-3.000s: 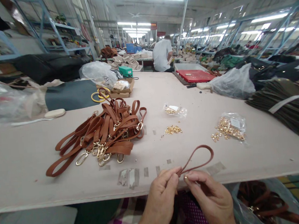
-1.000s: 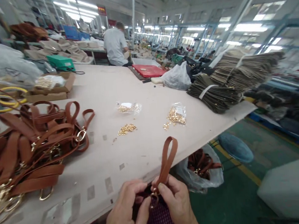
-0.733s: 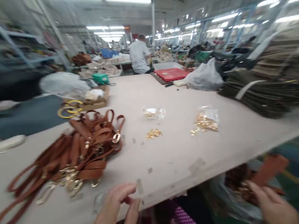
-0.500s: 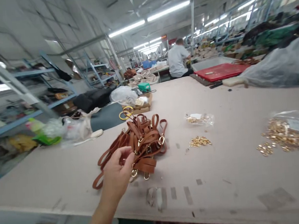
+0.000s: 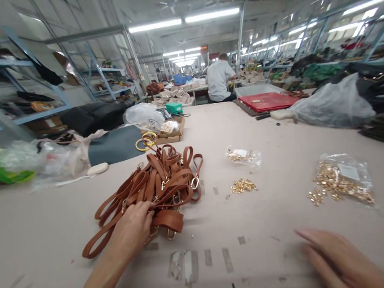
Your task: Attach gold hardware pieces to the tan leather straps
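A tangled pile of brown leather straps (image 5: 168, 177) with gold-coloured metal clasps lies on the table, left of centre. My left hand (image 5: 135, 225) is at the near side of the pile, its fingers curled onto a leather strap; the fingertips are partly hidden among the straps. Low on the right, my right hand (image 5: 339, 256) is over the table, somewhat blurred, with its fingers apart and nothing visible in it. Ahead of it lies a small heap of gold metal fittings (image 5: 243, 185). Farther right, more gold fittings spill from a clear plastic bag (image 5: 346, 177).
A smaller bag of fittings (image 5: 243, 156) lies behind the small heap. Yellow rings (image 5: 145, 141) and a cardboard box (image 5: 174, 132) are beyond the straps. A red tray-like stack (image 5: 265, 101) stands farther back, near a seated person (image 5: 219, 81).
My left hand has lowered onto the straps and its fingers have closed in among them. My right hand has come into view at lower right. The camera view has shifted.
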`<action>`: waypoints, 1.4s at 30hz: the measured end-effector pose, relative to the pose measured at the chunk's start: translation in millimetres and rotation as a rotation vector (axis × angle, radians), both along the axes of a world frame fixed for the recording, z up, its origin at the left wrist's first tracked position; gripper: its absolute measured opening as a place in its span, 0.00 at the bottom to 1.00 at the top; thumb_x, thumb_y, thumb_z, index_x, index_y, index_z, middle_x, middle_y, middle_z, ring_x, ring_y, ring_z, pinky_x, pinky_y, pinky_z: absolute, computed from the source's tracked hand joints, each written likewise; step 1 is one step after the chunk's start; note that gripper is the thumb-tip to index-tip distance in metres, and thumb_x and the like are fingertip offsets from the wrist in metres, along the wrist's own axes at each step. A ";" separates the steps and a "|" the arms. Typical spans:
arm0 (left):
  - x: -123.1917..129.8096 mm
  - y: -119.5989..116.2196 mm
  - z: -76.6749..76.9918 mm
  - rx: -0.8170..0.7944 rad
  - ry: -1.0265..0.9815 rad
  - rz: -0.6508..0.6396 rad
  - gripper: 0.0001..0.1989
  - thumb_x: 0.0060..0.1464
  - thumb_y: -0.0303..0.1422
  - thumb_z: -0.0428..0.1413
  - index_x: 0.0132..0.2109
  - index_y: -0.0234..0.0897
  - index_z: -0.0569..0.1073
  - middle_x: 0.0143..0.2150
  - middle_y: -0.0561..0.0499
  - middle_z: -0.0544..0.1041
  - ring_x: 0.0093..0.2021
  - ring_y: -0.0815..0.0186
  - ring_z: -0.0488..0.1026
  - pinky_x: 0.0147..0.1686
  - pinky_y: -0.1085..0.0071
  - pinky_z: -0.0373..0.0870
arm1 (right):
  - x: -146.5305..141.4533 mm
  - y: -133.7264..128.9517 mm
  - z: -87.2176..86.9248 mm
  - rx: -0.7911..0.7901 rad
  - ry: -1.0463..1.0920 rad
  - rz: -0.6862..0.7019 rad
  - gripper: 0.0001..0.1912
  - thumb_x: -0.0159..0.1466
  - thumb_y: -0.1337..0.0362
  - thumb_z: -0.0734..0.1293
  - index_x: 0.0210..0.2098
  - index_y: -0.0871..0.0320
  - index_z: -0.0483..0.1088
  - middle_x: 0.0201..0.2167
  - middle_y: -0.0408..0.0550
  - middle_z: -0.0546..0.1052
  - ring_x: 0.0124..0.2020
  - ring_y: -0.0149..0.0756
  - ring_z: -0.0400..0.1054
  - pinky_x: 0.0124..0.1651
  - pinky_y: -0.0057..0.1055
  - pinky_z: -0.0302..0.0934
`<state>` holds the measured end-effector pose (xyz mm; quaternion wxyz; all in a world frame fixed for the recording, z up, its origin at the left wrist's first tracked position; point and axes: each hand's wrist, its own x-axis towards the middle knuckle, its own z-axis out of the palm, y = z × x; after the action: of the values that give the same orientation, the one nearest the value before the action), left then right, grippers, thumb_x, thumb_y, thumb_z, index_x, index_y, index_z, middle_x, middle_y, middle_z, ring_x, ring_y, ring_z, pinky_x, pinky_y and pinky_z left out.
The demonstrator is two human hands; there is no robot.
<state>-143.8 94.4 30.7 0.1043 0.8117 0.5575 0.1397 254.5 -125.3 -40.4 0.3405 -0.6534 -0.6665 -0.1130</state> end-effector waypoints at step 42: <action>127.3 -154.3 -14.4 -1.188 -1.378 -0.021 0.25 0.59 0.50 0.53 0.54 0.35 0.71 0.24 0.60 0.62 0.17 0.78 0.43 0.16 0.78 0.41 | -129.4 19.5 33.3 -0.367 1.543 0.459 0.07 0.62 0.60 0.71 0.33 0.57 0.76 0.25 0.43 0.78 0.27 0.30 0.71 0.34 0.26 0.65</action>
<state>-16.5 -59.9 16.2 0.8169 0.3662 0.3444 0.2828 125.1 -105.8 -7.1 0.6051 -0.4403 -0.3702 0.5505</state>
